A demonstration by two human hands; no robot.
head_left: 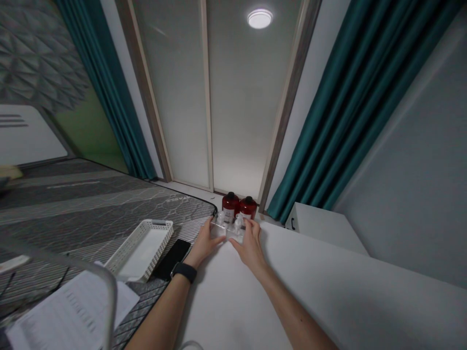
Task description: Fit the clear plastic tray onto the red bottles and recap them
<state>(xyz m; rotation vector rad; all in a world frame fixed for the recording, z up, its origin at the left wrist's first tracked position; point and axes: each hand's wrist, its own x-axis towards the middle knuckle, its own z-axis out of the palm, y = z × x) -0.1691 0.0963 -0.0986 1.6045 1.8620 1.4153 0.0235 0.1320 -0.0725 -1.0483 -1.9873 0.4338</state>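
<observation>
At the far end of the white tabletop (233, 291), two dark red bottles (229, 200) with black caps stand side by side, pale labels facing me. Just in front of them is a clear plastic holder (218, 232), with two small whitish, pump-like pieces (238, 223) at its top; their exact kind is hard to make out. My left hand (205, 243), a dark watch on its wrist, grips the holder's left side, thumb across the front. On the right side, my right hand (251, 245) holds it between thumb and fingers.
Left of the tabletop, a patterned bed surface (120, 209) carries a white basket (140, 250), a black phone (174, 257) and printed papers (78, 308). A curved grey tube (111, 296) crosses the lower left. A white cabinet (326, 226) stands at the right.
</observation>
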